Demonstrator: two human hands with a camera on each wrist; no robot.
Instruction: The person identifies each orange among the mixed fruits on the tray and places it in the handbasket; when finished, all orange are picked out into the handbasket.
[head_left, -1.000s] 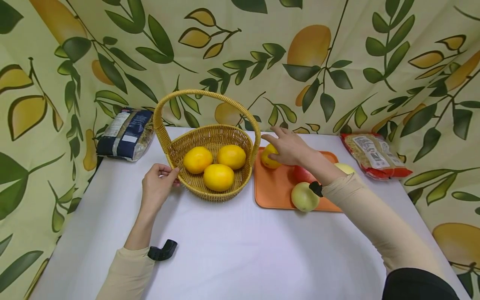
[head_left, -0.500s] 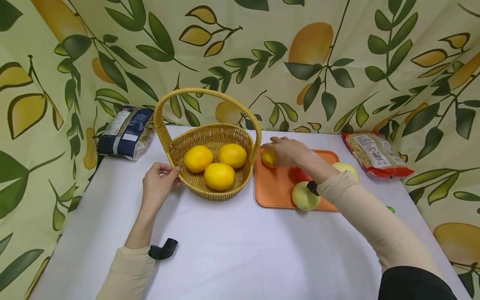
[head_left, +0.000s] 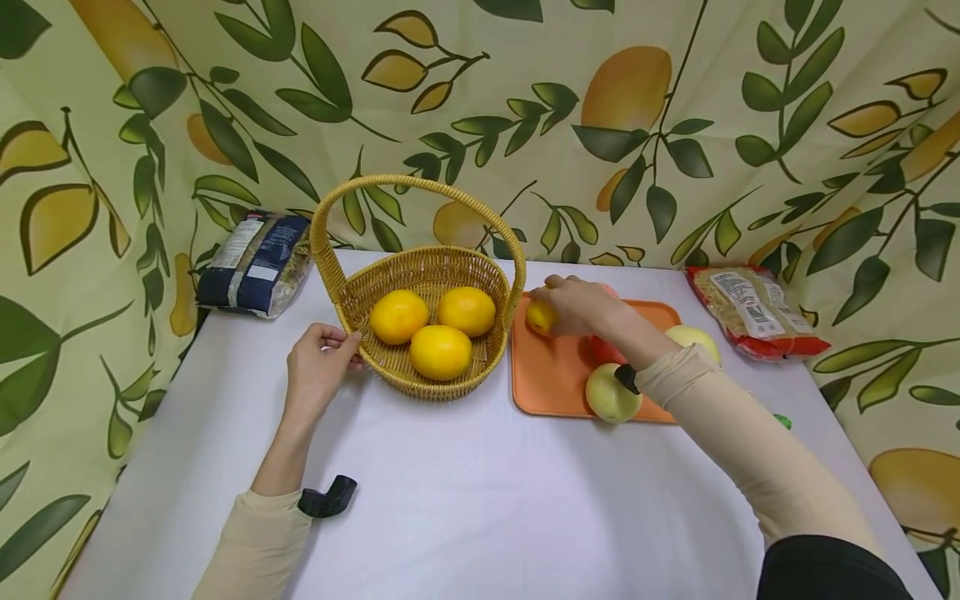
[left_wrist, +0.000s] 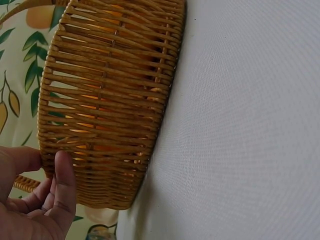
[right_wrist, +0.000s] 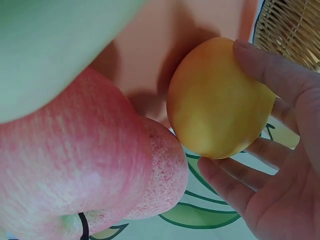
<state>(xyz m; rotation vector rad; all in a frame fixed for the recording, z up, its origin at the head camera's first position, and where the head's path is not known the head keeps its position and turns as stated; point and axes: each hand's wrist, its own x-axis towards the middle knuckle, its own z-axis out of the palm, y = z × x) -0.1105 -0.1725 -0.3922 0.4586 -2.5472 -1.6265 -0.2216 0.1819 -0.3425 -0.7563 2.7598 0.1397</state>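
My left hand (head_left: 318, 367) pinches the rim of a wicker basket (head_left: 431, 390) at its left side, thumb and fingers on the edge in the left wrist view. Three yellow fruits (head_left: 440, 352) lie inside the basket, under its tall handle. Over the orange tray (head_left: 547, 400), my right hand (head_left: 581, 307) grips a lemon-shaped yellow fruit (right_wrist: 220, 100), thumb on one side and fingers on the other. Beside that fruit are a red apple (right_wrist: 75, 155) and a pink speckled fruit (right_wrist: 165, 170). My right hand and forearm hide part of the tray.
A pale green round fruit (head_left: 613, 393) sits at the tray's front edge; another pale fruit (head_left: 693, 340) is partly behind my right sleeve. Packaged bags stand at the back left (head_left: 255, 262) and back right (head_left: 753, 312). A patterned cloth (head_left: 480, 83) hangs behind the white table (head_left: 480, 500).
My right hand has come down from above the tray and closed round the yellow fruit at its left side. The left hand stays on the basket rim.
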